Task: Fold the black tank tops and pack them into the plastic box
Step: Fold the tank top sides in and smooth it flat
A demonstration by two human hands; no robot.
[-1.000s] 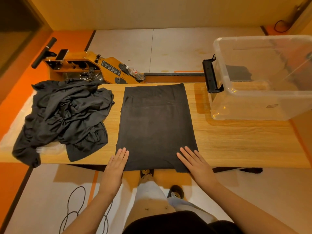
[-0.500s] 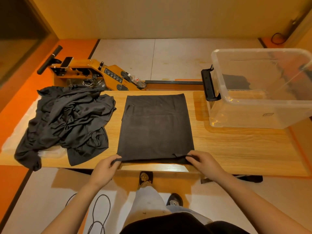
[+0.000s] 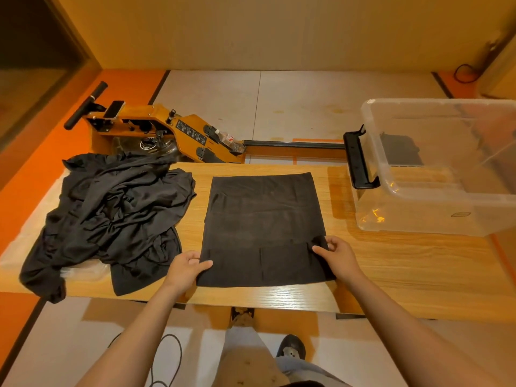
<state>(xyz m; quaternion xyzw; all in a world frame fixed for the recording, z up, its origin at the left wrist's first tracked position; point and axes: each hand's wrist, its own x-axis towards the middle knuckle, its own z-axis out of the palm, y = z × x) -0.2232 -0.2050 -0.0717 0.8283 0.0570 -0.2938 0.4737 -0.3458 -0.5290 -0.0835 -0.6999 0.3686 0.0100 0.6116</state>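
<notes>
My left hand (image 3: 187,268) and right hand (image 3: 337,254) pinch the near corners of a flat black fabric tank top (image 3: 264,216) on the light wooden counter (image 3: 391,263), between a crumpled black clothes pile (image 3: 111,213) and a clear plastic box (image 3: 418,219).

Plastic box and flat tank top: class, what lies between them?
Only bare wooden table, shown in the head view; the flat tank top and plastic box sit apart.

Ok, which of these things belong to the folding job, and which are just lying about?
Job in hand: half-folded tank top, pinched by the left hand and the right hand; pile of black tank tops; plastic box; table.

Lying about: rowing machine; water bottle; floor cable.
</notes>
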